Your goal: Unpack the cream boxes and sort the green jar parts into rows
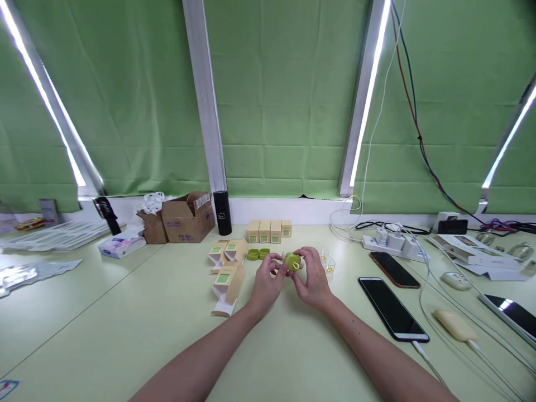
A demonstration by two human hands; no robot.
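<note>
Above the counter (125, 312), both hands meet on a small green case (292, 261) — probably plastic. Left hand (267, 282) pinches one side, right hand (312, 279) the other — open cartons (228, 268) lie just beside.

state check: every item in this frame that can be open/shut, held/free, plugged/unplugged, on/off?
Small round green case: held between both hands.
Left hand: fingers on the case.
Right hand: fingers on the case.
Four small beige cartons in a row: upright, closed.
Three beige cartons nearer: flaps open.
Brown cardboard box: open.
Large black phone: screen dark, cable plugged in.
</note>
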